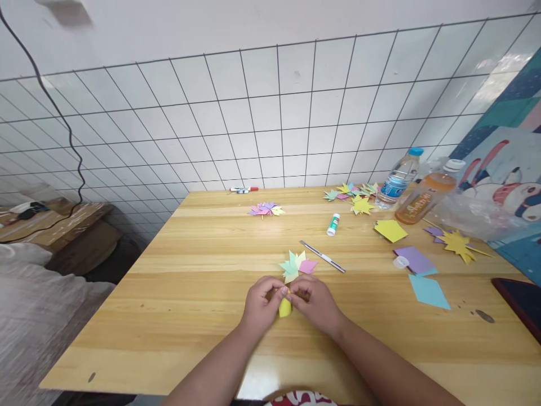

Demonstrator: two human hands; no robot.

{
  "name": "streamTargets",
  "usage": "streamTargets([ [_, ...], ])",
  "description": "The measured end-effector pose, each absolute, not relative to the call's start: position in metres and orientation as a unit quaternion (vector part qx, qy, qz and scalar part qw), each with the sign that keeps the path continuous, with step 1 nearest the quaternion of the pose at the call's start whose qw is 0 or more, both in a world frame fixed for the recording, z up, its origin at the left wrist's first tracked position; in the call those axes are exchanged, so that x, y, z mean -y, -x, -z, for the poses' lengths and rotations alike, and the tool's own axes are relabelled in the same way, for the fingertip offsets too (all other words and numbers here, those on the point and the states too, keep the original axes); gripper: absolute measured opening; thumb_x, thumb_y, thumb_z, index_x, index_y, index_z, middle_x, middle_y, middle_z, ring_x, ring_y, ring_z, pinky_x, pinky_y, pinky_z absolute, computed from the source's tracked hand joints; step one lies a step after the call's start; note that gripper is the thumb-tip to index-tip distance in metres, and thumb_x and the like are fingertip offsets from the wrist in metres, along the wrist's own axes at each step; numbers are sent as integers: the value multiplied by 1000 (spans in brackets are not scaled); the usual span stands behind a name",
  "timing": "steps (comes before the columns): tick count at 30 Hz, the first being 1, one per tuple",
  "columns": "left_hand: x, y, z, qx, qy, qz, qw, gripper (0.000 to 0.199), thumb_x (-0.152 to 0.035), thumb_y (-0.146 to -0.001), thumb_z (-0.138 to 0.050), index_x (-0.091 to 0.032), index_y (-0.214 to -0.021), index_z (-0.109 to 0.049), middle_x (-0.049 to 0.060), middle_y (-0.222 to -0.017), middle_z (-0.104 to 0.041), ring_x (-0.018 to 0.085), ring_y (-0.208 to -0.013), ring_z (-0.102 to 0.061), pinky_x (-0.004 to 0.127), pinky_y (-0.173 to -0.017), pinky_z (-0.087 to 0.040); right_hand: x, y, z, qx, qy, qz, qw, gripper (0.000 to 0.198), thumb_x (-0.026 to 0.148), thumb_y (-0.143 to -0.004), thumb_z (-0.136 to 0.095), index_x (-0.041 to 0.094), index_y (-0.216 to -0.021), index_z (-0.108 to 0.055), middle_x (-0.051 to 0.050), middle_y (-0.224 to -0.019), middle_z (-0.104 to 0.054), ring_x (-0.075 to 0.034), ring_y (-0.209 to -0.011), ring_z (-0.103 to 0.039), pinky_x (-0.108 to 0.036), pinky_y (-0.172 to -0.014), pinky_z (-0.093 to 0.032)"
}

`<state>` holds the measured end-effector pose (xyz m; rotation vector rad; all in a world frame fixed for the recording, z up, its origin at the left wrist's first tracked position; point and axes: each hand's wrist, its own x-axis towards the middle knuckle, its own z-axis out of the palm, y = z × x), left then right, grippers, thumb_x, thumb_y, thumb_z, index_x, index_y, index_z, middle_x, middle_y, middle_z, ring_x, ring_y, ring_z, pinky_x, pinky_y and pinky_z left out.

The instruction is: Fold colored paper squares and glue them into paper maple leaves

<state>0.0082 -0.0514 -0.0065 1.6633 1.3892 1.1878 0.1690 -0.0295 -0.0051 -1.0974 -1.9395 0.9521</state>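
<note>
A small piece of yellow paper (285, 308) is pinched between my two hands low over the table, its upper end hidden by the fingers. My left hand (262, 301) closes on it from the left, thumb against fingertips. From the other side my right hand (315, 301) grips the same paper, with the thumbs almost meeting. Just beyond the fingers lies a cluster of pointed paper pieces (291, 265) in mint, cream and pink. A slim silver utility knife (323, 256) rests diagonally to the right of that cluster.
A glue stick (333, 224) lies farther back, its cap (401, 262) apart. Yellow (391, 230), purple (416, 260) and blue paper (430, 291) lie at right. A water bottle (397, 180) and an orange drink bottle (429, 192) stand behind. Markers (244, 190) lie along the tiled wall.
</note>
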Motion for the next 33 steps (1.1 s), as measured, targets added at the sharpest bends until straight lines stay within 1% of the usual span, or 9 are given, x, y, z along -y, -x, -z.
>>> streamTargets([
  [5,49,-7,9,-551,-507,-528,401,21,-37,-77,-60,-17,-70,-59,0,-65,-58,15,-65,-53,24,-62,-41,30,-162,7,728,439,-382,363,7,21,-75,-61,21,-69,-64,-1,-77,-65,-14,-74,-57,-26,-69,-43],
  [12,36,6,19,-542,-344,-644,416,23,-41,-77,-61,-18,-79,-58,-3,-69,-55,10,-64,-50,20,-63,-39,35,-163,9,755,448,-346,330,11,15,-73,-59,21,-64,-61,-1,-74,-64,-15,-73,-56,-27,-67,-41],
  [16,38,4,16,-538,-447,-563,440,22,-38,-76,-63,-16,-72,-59,-2,-65,-54,11,-63,-49,21,-61,-39,35,-165,6,755,433,-347,350,9,21,-80,-54,21,-75,-63,-1,-78,-64,-15,-75,-55,-26,-68,-40],
  [18,41,1,14,-534,-505,-522,433,22,-36,-77,-61,-16,-70,-58,-1,-65,-54,12,-63,-49,22,-61,-39,35,-165,5,768,425,-341,337,10,24,-82,-53,21,-80,-63,-1,-79,-64,-15,-75,-55,-27,-69,-39],
  [22,43,-3,13,-533,-553,-488,414,19,-35,-80,-57,-17,-75,-60,1,-71,-59,15,-68,-53,24,-64,-42,36,-164,7,787,441,-303,308,14,19,-80,-52,19,-67,-57,1,-68,-61,-13,-69,-51,-25,-65,-35],
  [26,43,-2,16,-526,-594,-459,399,14,-31,-77,-61,-17,-78,-65,5,-79,-65,18,-78,-58,27,-72,-43,37,-162,10,801,431,-275,311,11,14,-75,-51,19,-66,-53,1,-67,-59,-13,-67,-50,-24,-63,-34],
  [28,44,-1,18,-532,-595,-456,394,15,-30,-76,-62,-17,-70,-64,4,-71,-63,17,-72,-57,26,-68,-42,38,-161,11,809,419,-270,311,10,12,-74,-51,19,-66,-53,1,-67,-59,-13,-68,-50,-24,-63,-34],
  [31,43,2,19,-526,-549,-484,433,25,-34,-76,-62,-17,-59,-58,-1,-56,-55,13,-56,-50,23,-55,-38,37,-161,10,811,410,-269,318,10,11,-72,-52,19,-66,-52,1,-67,-58,-13,-68,-50,-24,-63,-34],
  [33,43,3,17,-515,-531,-493,458,27,-37,-76,-62,-16,-59,-58,0,-55,-55,13,-55,-50,23,-55,-38,36,-162,9,811,404,-268,326,10,10,-72,-52,19,-66,-51,1,-67,-58,-13,-68,-50,-24,-63,-34],
])
